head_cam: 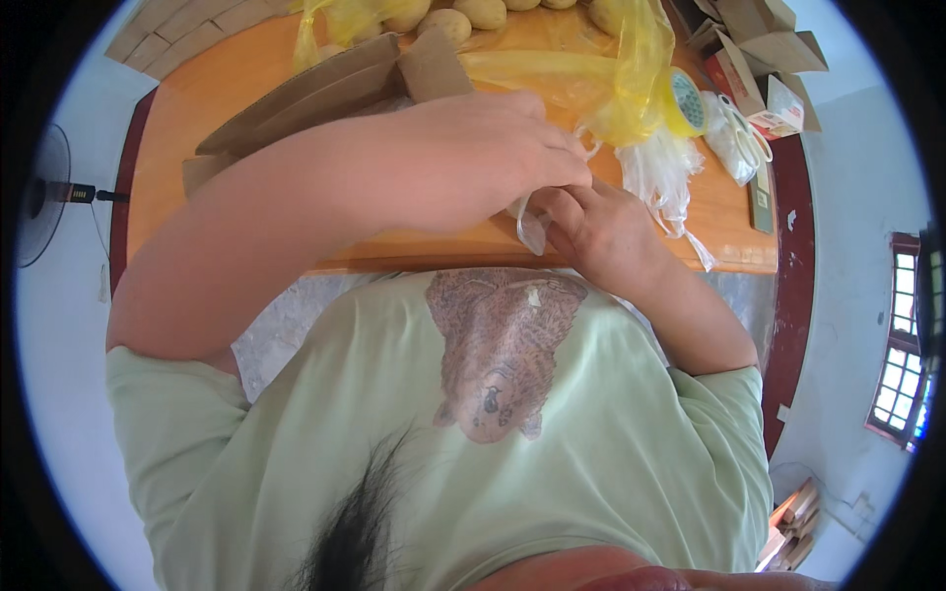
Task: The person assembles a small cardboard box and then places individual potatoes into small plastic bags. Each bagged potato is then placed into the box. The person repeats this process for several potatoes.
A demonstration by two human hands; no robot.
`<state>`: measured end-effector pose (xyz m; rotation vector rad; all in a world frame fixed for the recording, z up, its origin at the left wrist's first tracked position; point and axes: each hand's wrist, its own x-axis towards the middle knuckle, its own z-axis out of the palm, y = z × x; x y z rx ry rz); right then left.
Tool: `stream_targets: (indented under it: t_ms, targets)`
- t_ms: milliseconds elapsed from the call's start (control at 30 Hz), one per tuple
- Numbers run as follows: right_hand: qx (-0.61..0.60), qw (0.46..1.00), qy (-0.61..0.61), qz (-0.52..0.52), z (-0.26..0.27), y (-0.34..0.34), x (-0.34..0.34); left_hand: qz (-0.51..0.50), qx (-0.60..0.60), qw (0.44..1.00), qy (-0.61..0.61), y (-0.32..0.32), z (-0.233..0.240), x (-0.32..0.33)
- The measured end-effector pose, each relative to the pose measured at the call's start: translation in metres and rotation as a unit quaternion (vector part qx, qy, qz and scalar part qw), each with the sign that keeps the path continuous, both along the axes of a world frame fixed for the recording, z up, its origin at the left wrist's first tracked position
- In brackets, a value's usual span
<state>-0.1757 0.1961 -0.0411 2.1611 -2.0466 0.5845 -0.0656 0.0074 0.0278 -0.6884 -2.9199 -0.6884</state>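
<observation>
Over the table's near edge, my left hand (528,144) reaches across with its fingers bent down against my right hand (602,225). Both hands pinch a piece of clear plastic bag (532,230), and a loose strip of it hangs between them. Their fingers hide most of the part they hold. Behind my left forearm stands a cardboard box (310,100) with raised flaps, its inside mostly hidden. To the right of my hands lies a bunch of clear plastic bags (661,177), its ends drooping towards the table edge.
On the wooden table (443,247), potatoes (480,13) lie at the back beside a yellow plastic bag (635,81). To the right are a tape roll (687,102), white-handled scissors (743,137) and cardboard boxes (768,52). A fan (48,193) stands at the far left.
</observation>
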Motion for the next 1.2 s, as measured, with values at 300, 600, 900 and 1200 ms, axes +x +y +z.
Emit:
stream_targets:
  t_ms: [300, 600, 900, 1200]
  targets:
    - [-0.021, 0.999, -0.023, 0.024, -0.003, 0.004, -0.012, 0.015, -0.196, 0.973, -0.123, 0.003, -0.008, -0.039]
    - [-0.052, 0.998, 0.006, 0.03, 0.002, 0.006, -0.027, -0.025, -0.285, 0.957, -0.043, -0.014, 0.002, -0.028]
    - [-0.005, 0.997, 0.053, 0.064, 0.043, 0.003, -0.047, -0.015, -0.33, 0.943, -0.045, -0.003, 0.012, -0.014]
    - [0.009, 0.984, 0.114, 0.138, 0.065, -0.002, -0.053, -0.025, -0.378, 0.924, -0.052, 0.007, 0.013, -0.004]
